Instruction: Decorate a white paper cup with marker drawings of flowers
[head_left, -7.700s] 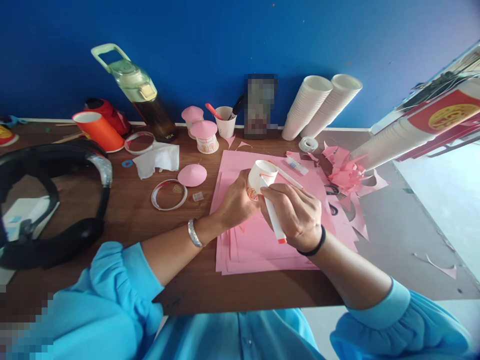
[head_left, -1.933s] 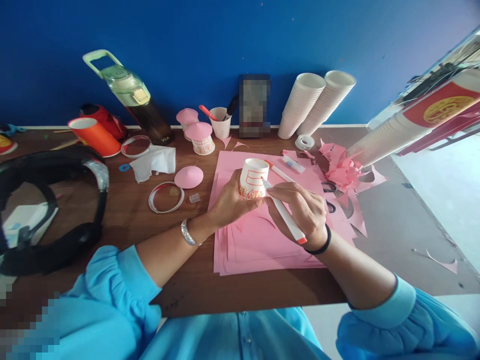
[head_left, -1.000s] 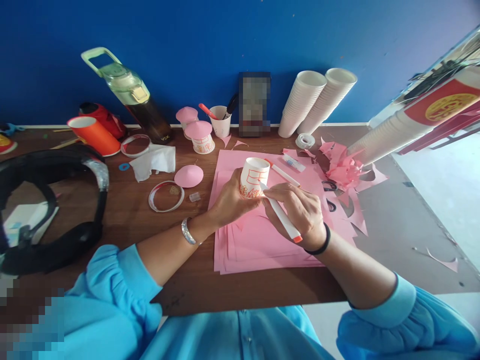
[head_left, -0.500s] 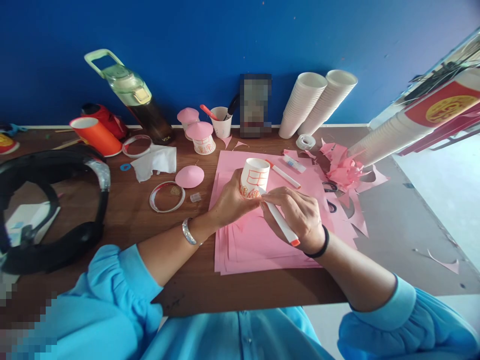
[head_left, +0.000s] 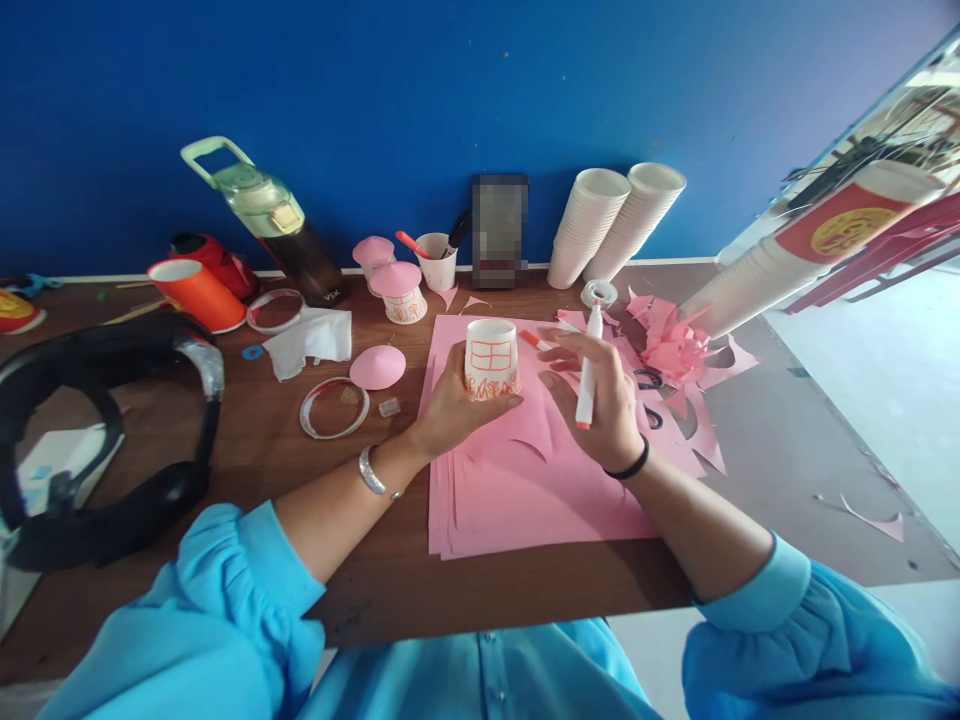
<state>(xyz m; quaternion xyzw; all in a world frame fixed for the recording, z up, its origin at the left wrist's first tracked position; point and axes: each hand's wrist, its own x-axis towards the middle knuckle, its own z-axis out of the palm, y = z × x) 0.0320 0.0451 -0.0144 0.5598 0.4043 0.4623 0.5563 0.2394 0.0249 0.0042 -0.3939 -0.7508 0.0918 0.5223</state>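
My left hand [head_left: 454,409] is wrapped round a white paper cup [head_left: 491,357] with an orange window and plant shapes drawn on it. To the right of the cup, my right hand [head_left: 600,400] holds a white marker [head_left: 591,375] between its fingers, its tip up and away from the cup. Both hands are over a stack of pink paper sheets [head_left: 517,510]. An orange marker cap [head_left: 533,340] lies on the sheets behind my right hand. Two decorated cups with pink cone roofs [head_left: 397,280] stand at the back.
A loose pink cone [head_left: 377,367], a tape ring [head_left: 334,408] and a white cloth [head_left: 311,338] lie left. Behind are a bottle [head_left: 277,220], a pen cup [head_left: 437,265], a phone [head_left: 499,230] and stacked cups [head_left: 589,225]. Paper scraps [head_left: 679,345] and scissors [head_left: 651,418] lie right.
My right hand has drawn back from the cup and turned the marker nearly upright. The cup is now more upright in my left hand. The view has shifted slightly.
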